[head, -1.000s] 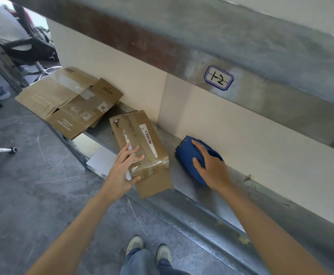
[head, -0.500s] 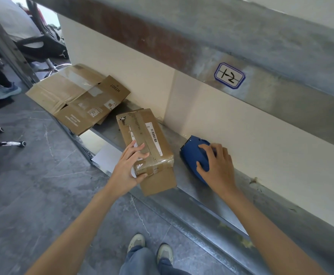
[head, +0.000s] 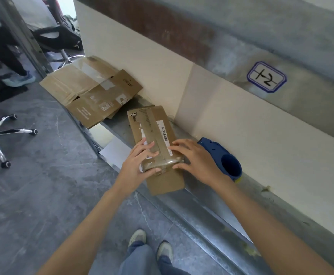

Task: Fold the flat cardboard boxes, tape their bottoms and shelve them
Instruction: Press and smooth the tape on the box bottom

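The left hand (head: pixel 140 163) and right hand (head: pixel 195 159) press flat, uncurled fingers onto the cardboard box (head: pixel 166 181) on the shelf (head: pixel 205 201), apparently smoothing its tape (head: pixel 152 124).

Worn on the head, looking forward and steeply down at the shelf (head: pixel 211 211) from above and just in front of its front edge. Tilted, with the shelf slanting from upper left to lower right. Near, with both forearms (head: pixel 94 215) entering from the bottom edge and ending at the box (head: pixel 156 128) on the shelf. Wide-angled, taking in shoes (head: pixel 137 237) below the shelf's edge, floor (head: pixel 43 195) left of it, wall (head: pixel 231 120) behind it.
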### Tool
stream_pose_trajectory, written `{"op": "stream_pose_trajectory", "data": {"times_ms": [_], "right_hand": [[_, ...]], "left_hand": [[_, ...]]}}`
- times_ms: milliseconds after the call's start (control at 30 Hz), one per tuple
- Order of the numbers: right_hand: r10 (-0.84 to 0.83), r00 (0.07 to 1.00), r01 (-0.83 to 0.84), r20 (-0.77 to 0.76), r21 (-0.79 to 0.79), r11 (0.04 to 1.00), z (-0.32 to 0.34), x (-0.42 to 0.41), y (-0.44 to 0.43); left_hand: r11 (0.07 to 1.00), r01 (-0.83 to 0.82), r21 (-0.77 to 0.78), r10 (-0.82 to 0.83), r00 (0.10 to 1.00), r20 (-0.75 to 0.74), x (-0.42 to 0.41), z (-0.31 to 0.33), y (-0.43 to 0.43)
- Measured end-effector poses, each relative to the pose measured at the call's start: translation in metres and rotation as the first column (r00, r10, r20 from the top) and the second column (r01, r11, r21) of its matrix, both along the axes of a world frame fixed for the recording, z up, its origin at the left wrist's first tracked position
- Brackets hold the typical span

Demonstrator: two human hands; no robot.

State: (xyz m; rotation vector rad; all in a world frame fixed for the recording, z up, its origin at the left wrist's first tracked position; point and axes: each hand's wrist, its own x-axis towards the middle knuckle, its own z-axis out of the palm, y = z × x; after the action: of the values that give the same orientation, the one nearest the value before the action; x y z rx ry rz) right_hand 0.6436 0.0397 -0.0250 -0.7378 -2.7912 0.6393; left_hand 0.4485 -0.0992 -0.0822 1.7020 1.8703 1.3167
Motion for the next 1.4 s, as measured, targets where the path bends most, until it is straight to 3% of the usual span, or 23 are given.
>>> {"op": "stream_pose_trajectory", "data": {"times_ms": [133, 367, 600, 767, 1133, 1400], "right_hand": [[-0.023, 0.996, 0.021, -0.085, -0.027, 0.999, -0.010, 0.000, 0.004], [-0.031, 0.999, 0.023, -0.045, -0.177, 0.984, 0.001, -0.001, 0.008], [-0.173, 0.970, 0.152, -0.170, -0.129, 0.980, -0.011, -0.014, -0.011], [-0.192, 0.963, 0.162, -0.187, -0.162, 0.973, -0.012, -0.013, -0.011], [-0.172, 0.968, 0.135, -0.181, -0.201, 0.970, -0.010, -0.008, -0.004], [-0.091, 0.994, 0.077, -0.063, -0.203, 0.976, 0.004, -0.004, 0.004]], "left_hand": [[1.000, 0.014, 0.013, -0.014, 1.000, 0.002, 0.000, -0.001, 0.001], [0.998, 0.055, -0.037, -0.056, 0.998, -0.022, -0.008, 0.004, -0.001], [0.994, -0.103, 0.026, 0.102, 0.993, 0.052, 0.008, 0.006, 0.002], [0.996, -0.086, 0.017, 0.083, 0.991, 0.104, 0.009, 0.005, 0.000], [0.996, 0.039, -0.079, -0.033, 0.996, 0.083, -0.005, 0.014, -0.006], [0.988, 0.061, -0.140, -0.042, 0.990, 0.136, -0.008, 0.021, -0.007]]}}
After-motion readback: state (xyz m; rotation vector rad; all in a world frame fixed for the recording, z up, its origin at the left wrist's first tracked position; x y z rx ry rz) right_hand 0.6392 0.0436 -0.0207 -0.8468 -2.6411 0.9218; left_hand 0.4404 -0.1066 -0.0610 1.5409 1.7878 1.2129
